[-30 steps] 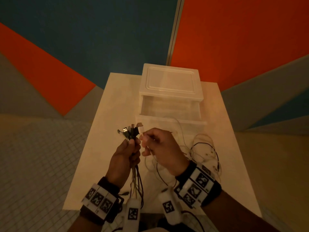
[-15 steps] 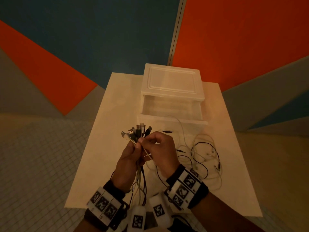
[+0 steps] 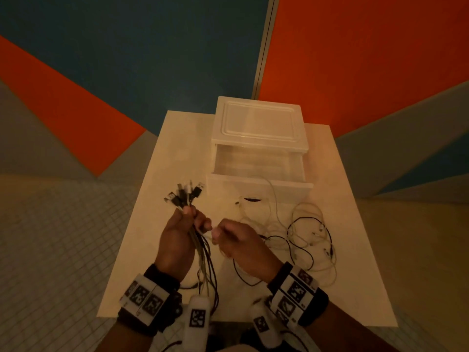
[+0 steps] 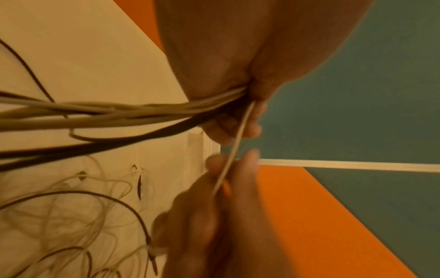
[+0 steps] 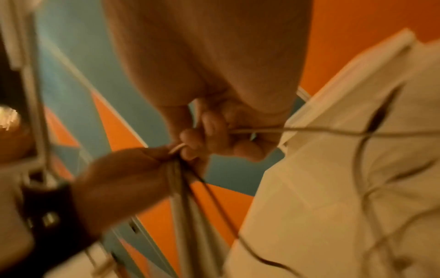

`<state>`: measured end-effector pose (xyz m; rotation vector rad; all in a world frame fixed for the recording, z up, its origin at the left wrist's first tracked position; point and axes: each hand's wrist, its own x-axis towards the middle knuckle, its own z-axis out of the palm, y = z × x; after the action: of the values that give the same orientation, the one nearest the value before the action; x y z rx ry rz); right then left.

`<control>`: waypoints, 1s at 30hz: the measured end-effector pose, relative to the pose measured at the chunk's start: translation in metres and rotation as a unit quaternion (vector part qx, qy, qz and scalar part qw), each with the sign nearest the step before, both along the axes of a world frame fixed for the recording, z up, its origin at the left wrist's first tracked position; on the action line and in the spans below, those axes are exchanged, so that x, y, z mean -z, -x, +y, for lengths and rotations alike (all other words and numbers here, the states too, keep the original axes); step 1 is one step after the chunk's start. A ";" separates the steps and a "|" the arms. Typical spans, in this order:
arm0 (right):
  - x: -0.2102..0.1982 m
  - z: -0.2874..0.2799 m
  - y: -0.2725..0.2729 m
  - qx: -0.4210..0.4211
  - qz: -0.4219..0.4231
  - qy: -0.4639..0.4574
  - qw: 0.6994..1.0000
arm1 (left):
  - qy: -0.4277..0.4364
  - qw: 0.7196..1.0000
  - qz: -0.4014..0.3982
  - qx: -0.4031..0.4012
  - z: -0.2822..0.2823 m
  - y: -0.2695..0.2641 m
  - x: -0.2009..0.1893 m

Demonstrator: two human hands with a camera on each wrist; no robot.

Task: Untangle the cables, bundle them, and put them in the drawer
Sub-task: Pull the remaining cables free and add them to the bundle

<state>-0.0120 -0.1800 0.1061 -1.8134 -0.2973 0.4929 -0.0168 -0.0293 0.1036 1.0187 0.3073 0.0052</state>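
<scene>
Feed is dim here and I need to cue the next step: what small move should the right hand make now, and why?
Probably keep drawing the white cable rightward through the right hand, away from the left hand, to free it from the loose tangle on the table. It runs taut between both hands.

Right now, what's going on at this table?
A person is sorting cables. The left hand grips a bunch of cables with their plugs fanned out above the grip. The right hand pinches one pale cable running to that bunch. A loose tangle lies on the white table. The drawer stands open; one cable hangs over its front edge.
</scene>
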 end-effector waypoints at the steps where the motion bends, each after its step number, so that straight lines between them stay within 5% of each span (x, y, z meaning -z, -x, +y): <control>1: 0.007 -0.008 0.002 -0.038 -0.039 0.045 0.998 | 0.019 1.000 -0.006 -0.004 0.006 -0.002 -0.001; 6: 0.066 -0.079 -0.015 -0.080 -0.148 0.314 0.934 | 0.089 0.996 -0.017 0.001 0.041 -0.006 0.000; 9: 0.073 -0.108 -0.034 -0.010 -0.141 0.462 0.875 | 0.080 0.997 -0.012 0.005 0.048 -0.005 0.000; 11: 0.054 -0.109 -0.044 0.057 -0.169 0.411 0.894 | 0.056 0.998 0.001 0.022 0.042 -0.006 0.001; 14: 0.009 -0.092 -0.055 0.139 -0.141 0.101 0.975 | -0.027 0.998 0.017 0.055 0.024 -0.004 0.004; 18: -0.042 -0.062 -0.057 0.126 -0.084 -0.098 0.984 | -0.109 0.989 -0.004 0.103 -0.006 -0.001 0.001; 24: -0.049 -0.033 -0.046 0.077 -0.068 -0.156 0.982 | -0.087 0.981 -0.004 0.171 -0.028 -0.002 0.002; 28: -0.031 -0.034 -0.041 0.083 -0.106 -0.098 0.986 | -0.029 0.981 -0.008 0.192 -0.023 -0.003 0.001; 30: -0.007 -0.035 -0.033 0.060 -0.061 -0.017 0.996 | 0.027 0.985 -0.009 0.171 -0.015 -0.005 0.003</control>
<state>0.0210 -0.2153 0.1135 -1.8201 -0.2768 0.2930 -0.0119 -0.0441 0.1006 1.0064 0.1109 -0.3033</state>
